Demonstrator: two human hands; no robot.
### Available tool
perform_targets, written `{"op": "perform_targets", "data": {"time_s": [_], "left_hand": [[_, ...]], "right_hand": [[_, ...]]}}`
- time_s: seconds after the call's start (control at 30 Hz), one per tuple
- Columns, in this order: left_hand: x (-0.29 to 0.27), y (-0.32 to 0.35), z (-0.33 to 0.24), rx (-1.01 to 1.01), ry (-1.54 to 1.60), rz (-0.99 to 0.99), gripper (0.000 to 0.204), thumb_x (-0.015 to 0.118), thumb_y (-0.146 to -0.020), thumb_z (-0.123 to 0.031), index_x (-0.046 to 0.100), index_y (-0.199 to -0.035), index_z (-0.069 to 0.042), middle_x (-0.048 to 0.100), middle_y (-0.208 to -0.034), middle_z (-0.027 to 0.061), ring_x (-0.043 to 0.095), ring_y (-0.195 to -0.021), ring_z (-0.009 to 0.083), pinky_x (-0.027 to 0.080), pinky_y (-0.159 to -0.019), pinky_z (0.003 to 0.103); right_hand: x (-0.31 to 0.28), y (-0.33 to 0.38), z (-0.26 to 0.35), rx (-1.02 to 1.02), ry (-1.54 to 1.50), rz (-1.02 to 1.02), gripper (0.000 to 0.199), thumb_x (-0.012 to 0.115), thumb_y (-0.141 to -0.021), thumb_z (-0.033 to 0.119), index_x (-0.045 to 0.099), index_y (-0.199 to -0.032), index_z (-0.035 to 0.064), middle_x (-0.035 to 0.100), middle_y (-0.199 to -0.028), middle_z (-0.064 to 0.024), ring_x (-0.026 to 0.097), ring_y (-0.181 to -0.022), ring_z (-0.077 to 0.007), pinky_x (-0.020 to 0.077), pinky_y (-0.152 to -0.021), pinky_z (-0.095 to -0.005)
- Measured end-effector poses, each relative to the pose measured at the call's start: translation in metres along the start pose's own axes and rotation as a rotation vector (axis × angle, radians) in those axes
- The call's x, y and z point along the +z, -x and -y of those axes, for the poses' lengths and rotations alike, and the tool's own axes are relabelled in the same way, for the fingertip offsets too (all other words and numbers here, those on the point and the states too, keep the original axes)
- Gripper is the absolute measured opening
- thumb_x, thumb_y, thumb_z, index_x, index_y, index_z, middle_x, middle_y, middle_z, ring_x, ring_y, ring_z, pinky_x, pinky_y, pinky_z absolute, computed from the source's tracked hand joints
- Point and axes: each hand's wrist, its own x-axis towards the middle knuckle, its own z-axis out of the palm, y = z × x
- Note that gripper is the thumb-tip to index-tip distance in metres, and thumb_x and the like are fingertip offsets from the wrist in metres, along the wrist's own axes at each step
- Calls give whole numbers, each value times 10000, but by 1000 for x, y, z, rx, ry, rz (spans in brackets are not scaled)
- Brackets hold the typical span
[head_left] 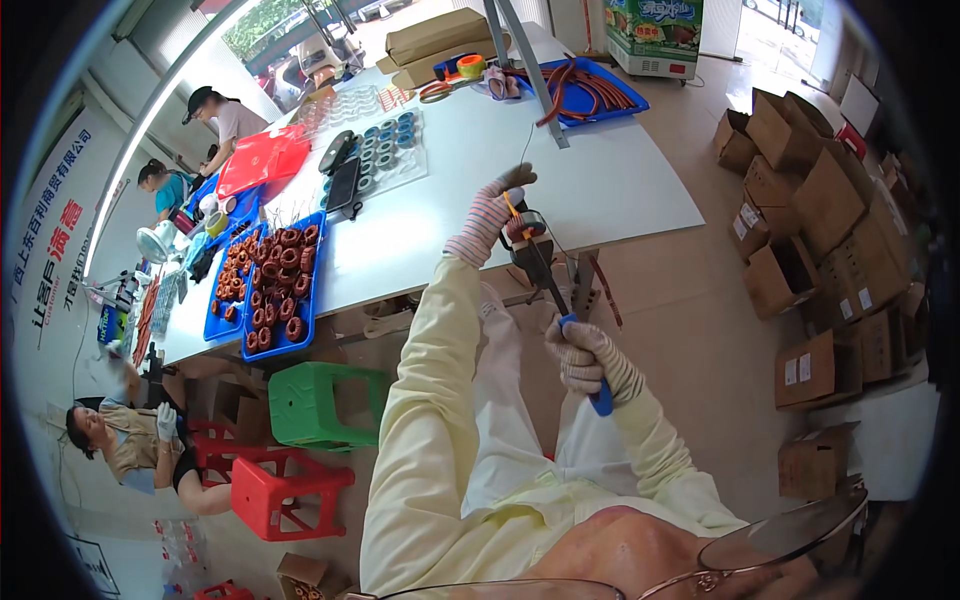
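Note:
My left hand (480, 222), in a striped knit glove, is raised at the table's edge with its fingers curled in beside a small copper-coloured coil (522, 230). The coil sits on a black holder (535, 262) at that edge. A thin dark wire (527, 145) runs up from these fingers; what exactly they pinch is hidden. My right hand (590, 360), gloved alike, is wrapped round the blue handle (602, 400) of a tool, nearer to me and below the holder. The handle sticks out on both sides of the fist; its working end is unclear.
Blue trays (285, 335) of wound copper-coloured rings lie at the table's left. Another blue tray (640, 103) holds reddish-brown strands behind a metal post (540, 80). Green (325, 405) and red stools (270, 495) stand left, cardboard boxes (800, 280) right. Several people work at left.

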Motion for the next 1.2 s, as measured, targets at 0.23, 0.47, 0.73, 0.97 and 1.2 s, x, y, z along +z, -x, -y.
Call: {"op": "perform_targets", "data": {"time_s": [0.23,0.47,0.73,0.97,1.2], "left_hand": [[-30,76,9,176,-928,-948,281,489,-883,-157,556,-1140,-63,589,-1008,143,566,-934,269,458,-833,379],[58,122,-46,416,-1768,357,604,610,-712,-58,415,-1283,-65,443,-1259,151,413,-1174,337,377,-955,386],[14,35,-96,78,129,88,350,461,-900,-28,502,-1247,-42,540,-737,-8,498,-655,84,427,-621,214],[6,-16,-30,113,-226,-65,390,489,-879,-73,477,-1268,-46,622,-785,27,541,-723,80,429,-748,232],[-12,1,28,-96,-50,-188,272,494,-865,-133,613,-1096,-51,660,-910,91,571,-791,159,453,-756,277]], "right_hand": [[37,87,-62,-43,-210,21,129,471,-926,199,498,-922,73,286,-525,106,223,-351,14,189,-316,-178],[42,232,-108,77,377,-498,124,535,-859,208,487,-860,94,348,-508,65,326,-361,-33,257,-327,-204],[-7,89,-64,-160,737,-409,208,586,-819,224,511,-907,51,455,-571,1,438,-404,-82,376,-381,-219],[-1,-6,3,-69,479,-237,210,567,-873,289,522,-909,87,339,-537,73,293,-371,-15,270,-337,-171],[6,23,-33,-39,-341,84,140,487,-925,194,509,-904,58,259,-520,93,228,-353,13,227,-319,-155]]}}
